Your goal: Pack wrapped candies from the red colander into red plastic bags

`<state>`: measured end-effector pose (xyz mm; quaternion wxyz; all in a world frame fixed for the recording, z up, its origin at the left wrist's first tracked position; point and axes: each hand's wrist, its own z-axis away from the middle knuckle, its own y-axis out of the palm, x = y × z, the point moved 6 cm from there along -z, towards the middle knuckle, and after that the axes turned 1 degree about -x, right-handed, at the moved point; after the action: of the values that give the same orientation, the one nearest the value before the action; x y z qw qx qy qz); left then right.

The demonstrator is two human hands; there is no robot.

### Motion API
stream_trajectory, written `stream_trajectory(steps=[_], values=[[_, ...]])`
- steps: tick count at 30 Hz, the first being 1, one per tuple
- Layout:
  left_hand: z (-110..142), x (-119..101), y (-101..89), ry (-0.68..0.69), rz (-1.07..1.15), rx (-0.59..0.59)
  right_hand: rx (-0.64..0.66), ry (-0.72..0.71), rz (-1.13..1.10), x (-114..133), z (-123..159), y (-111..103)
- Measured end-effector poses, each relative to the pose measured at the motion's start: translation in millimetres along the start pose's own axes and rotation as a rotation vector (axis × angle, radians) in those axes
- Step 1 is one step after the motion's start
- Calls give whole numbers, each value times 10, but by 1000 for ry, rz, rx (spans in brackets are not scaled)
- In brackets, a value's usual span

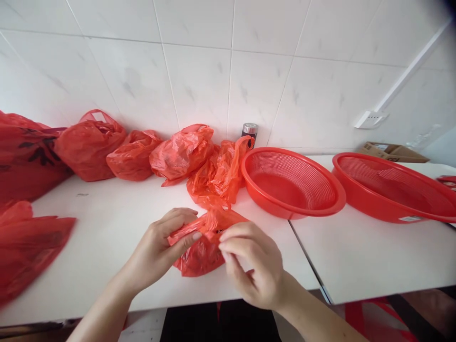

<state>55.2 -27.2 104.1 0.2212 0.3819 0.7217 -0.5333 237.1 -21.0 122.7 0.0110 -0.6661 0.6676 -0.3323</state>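
A red plastic bag [201,259] with something lumpy inside sits on the white table in front of me, its top gathered and twisted. My left hand [167,242] grips a stretched strip of the bag's top between thumb and fingers. On the other side, my right hand [252,266] has its fingers curled, with the fingertips pinching at the gathered part near the middle. Dark print shows between the hands. What the bag contains cannot be made out through the film.
Behind it lie crumpled orange-red bags [219,175] and several filled red bags [90,147] along the tiled wall. Red colanders [295,209] stand to the right, near a dark flask [250,129] and a cardboard box [395,152]. Another red bag [32,251] lies at left.
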Motion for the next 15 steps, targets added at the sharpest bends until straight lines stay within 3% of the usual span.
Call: stream_trajectory(steps=[2,4,6,8,10,12,15], values=[[53,-77,-38,57,77,36,181,61,50,-141,8,161],[118,-117,-61,107,134,101,365,217,209,-456,62,277],[200,-68,-71,99,94,172,475,394,371,-789,143,256],[297,49,-111,62,-31,197,517,511,422,-968,204,135],[396,157,-183,38,-172,186,535,539,329,-941,215,6],[464,170,-270,40,-280,139,531,489,145,-759,158,-73],[450,-59,-300,88,-356,35,479,368,-29,-483,3,-52]])
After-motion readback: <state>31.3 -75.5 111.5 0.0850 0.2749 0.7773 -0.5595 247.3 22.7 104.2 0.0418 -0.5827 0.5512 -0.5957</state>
